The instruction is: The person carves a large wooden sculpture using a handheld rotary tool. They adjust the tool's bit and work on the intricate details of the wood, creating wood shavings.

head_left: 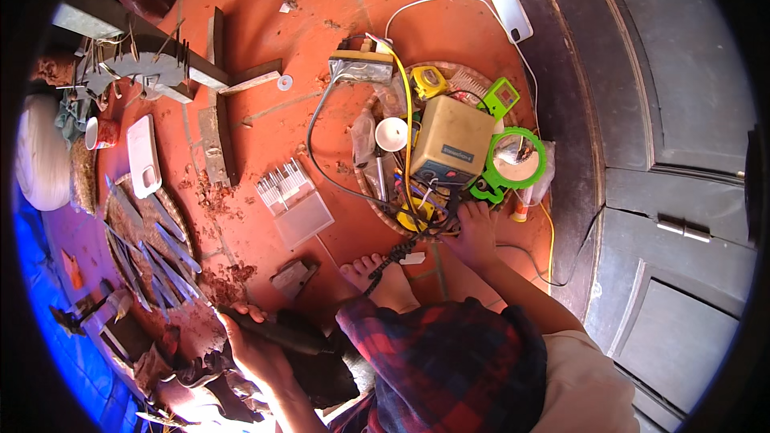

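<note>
My left hand is closed round a dark, rod-shaped rotary tool handpiece at the lower left. A black coiled cord runs over my bare foot towards a beige control box. The box sits tilted in a round woven basket. My right hand reaches the box's lower front edge, fingers bent among cables; what they grip is hidden. Beside the box are a green-rimmed round magnifier, a white cup and a yellow tape measure.
Left of my foot lies an open clear case of small bits. Several metal files rest on a woven tray, near a white phone case. A power strip stands beyond the basket. Dark door panels border the right; wooden pieces lie far left.
</note>
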`<state>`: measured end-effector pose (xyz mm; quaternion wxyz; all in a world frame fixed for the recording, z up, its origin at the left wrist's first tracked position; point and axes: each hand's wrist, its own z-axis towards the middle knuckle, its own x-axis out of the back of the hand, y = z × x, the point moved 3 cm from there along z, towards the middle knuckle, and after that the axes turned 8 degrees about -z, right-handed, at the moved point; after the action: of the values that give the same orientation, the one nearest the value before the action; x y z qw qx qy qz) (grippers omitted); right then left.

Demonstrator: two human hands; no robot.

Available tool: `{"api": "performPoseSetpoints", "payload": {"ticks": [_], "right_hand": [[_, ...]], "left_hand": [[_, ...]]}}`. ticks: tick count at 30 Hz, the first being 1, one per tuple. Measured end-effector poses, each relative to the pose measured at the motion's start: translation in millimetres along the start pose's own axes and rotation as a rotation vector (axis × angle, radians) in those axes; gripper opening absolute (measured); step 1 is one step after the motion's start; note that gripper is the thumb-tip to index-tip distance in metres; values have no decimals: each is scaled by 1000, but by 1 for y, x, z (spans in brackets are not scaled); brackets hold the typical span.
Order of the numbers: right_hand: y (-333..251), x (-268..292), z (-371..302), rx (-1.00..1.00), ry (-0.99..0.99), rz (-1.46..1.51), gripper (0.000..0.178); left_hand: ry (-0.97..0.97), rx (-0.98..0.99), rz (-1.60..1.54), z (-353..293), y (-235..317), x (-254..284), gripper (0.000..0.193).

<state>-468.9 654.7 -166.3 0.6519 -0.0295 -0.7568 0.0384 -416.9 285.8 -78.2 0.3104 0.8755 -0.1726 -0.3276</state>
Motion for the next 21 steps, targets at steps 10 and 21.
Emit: {"api": "performPoseSetpoints", "payload": {"ticks": [10,21], "right_hand": [[46,16,-3,45,-70,-94,39],[56,21,-5,30,-38,115,35]], "left_hand": [[4,-34,-4,-2,2,-3,30],[-25,-14,-16,-2,3,-2,30]]}}
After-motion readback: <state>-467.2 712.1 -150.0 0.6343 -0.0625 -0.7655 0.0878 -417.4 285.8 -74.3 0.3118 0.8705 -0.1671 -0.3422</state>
